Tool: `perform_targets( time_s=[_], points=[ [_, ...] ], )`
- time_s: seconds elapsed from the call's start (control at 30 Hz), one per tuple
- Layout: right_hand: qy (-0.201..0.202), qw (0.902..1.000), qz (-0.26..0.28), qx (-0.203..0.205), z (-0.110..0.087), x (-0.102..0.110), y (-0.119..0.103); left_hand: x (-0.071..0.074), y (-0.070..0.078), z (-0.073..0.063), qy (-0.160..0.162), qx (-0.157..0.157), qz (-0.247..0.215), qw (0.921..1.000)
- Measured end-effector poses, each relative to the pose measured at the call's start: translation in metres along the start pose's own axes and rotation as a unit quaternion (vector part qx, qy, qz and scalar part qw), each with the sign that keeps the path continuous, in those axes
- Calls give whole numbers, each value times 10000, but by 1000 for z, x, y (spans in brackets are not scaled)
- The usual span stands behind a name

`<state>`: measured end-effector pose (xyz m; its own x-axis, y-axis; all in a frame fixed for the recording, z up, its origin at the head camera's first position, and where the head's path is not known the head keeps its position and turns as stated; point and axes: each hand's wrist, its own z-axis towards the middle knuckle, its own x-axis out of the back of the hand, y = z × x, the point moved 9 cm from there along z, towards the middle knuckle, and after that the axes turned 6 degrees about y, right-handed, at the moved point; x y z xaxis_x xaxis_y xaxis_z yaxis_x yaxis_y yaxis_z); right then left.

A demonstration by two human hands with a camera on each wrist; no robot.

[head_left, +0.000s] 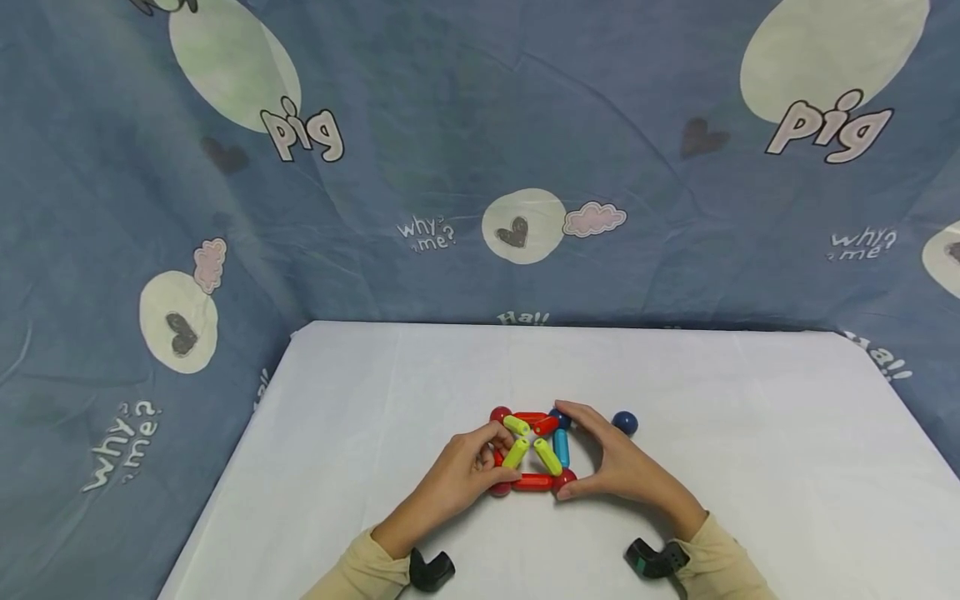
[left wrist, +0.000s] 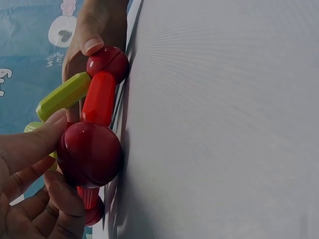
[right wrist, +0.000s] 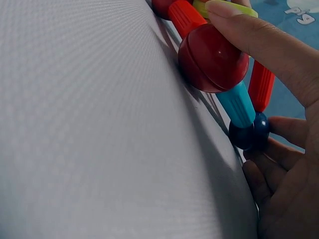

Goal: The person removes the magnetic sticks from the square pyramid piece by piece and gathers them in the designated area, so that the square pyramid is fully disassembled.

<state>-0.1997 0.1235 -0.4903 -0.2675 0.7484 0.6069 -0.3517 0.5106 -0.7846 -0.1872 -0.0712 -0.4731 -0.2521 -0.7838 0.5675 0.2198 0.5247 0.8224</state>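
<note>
A frame of magnetic building sticks and balls stands on the white table. Its base has red balls (head_left: 564, 479) at three corners and a dark blue ball (head_left: 559, 418) at the far right. Red sticks (head_left: 534, 482) and a light blue stick (head_left: 561, 448) join them. Yellow-green sticks (head_left: 547, 457) and one red stick slant up and inward. My left hand (head_left: 465, 465) holds the near left corner, thumb and fingers close around the red ball (left wrist: 90, 154). My right hand (head_left: 626, 464) grips the right side, thumb on the near red ball (right wrist: 213, 57), fingers at the blue ball (right wrist: 249, 132).
A loose dark blue ball (head_left: 625, 422) lies on the white table (head_left: 750, 417) just beyond my right hand. Black wrist devices (head_left: 431, 571) sit at both sleeves. A blue printed cloth (head_left: 450, 142) hangs behind and to the sides.
</note>
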Motion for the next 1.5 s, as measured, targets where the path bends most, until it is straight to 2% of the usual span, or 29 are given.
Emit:
perform_targets(
  time_s=[0.23,0.57,0.77,0.9,1.07,1.23,1.37,1.5],
  points=[
    [15,10000,-26,25,0,1,1,1,2,1,-42,-89,114,9999],
    [-12,10000,13,-2,1,1,1,7,1,4,-26,-17,-178,9998],
    [-15,10000,40,-41,1,0,1,21,-3,5,43,42,-179,9998],
    [-60,9999,98,-120,0,-2,1,41,-9,4,280,15,-111,9995],
    [-74,9997,130,-169,0,-3,1,71,-29,3,689,200,118,9974],
    [-58,9998,84,-181,0,-3,2,96,-52,2,950,369,342,9942],
    [-35,9998,115,-157,0,-3,2,109,-67,1,1005,410,517,9927],
    [-23,9999,95,-125,-1,-3,2,116,-81,0,913,500,674,9923]
  ],
)
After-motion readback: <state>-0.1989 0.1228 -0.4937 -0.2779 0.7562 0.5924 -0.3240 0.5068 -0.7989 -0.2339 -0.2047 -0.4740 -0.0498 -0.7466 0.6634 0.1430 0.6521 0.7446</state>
